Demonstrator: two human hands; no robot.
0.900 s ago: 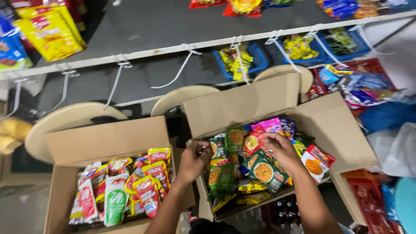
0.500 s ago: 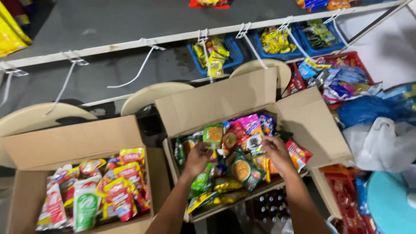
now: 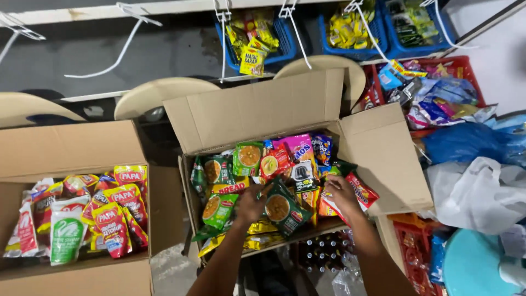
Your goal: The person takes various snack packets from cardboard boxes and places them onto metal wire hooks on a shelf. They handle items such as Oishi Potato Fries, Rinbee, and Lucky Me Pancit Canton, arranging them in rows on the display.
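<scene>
Both hands have slid nearer in the right cardboard box (image 3: 378,148) — left hand (image 3: 253,204) fingers clamped on a dark green noodle packet (image 3: 282,208), right hand (image 3: 342,193) fingers curled on an orange packet (image 3: 327,207). Two open boxes; left of it, the ketchup-pouch box (image 3: 71,148). Beyond, three blue baskets.

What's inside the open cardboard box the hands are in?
The cardboard box is piled with green, red, pink and yellow snack packets. Left hand and right hand rest on them. Lower layers and the box floor are covered.
</scene>
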